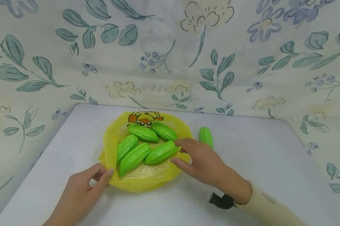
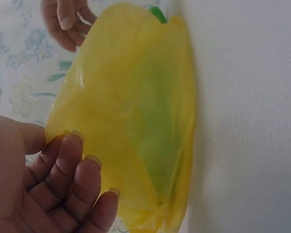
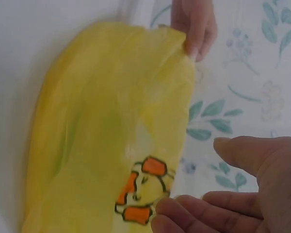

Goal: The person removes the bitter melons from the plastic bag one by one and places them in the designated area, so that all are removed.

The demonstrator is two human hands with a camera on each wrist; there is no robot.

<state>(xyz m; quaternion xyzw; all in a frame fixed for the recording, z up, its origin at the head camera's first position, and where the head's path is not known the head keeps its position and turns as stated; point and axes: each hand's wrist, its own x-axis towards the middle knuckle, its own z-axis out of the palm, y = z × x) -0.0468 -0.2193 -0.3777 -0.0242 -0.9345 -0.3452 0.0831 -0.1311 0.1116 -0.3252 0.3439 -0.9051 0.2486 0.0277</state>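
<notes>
A yellow plastic bag [image 1: 141, 185] sits with its mouth spread wide, and several glossy green, ridged, gourd-like vegetables [image 1: 134, 158] lie inside. At the near left rim, my left hand [image 1: 85, 186] pinches the bag's edge between thumb and fingers, as the left wrist view also shows. My right hand [image 1: 205, 163] is over the bag's right rim, thumb and fingers apart, fingertips close to the rightmost vegetable [image 1: 162, 153] inside. In the right wrist view, nothing lies between the thumb and fingers of this right hand [image 3: 237, 194]. Outside the bag, another green vegetable [image 1: 205, 137] lies just beyond the right hand.
The white table [image 1: 260, 150] is enclosed by floral cloth [image 1: 158, 66] at the back and sides. A black object [image 1: 222, 201] shows beneath the right wrist, partly covered by it. An orange and black cartoon print [image 1: 145, 117] marks the bag's far side.
</notes>
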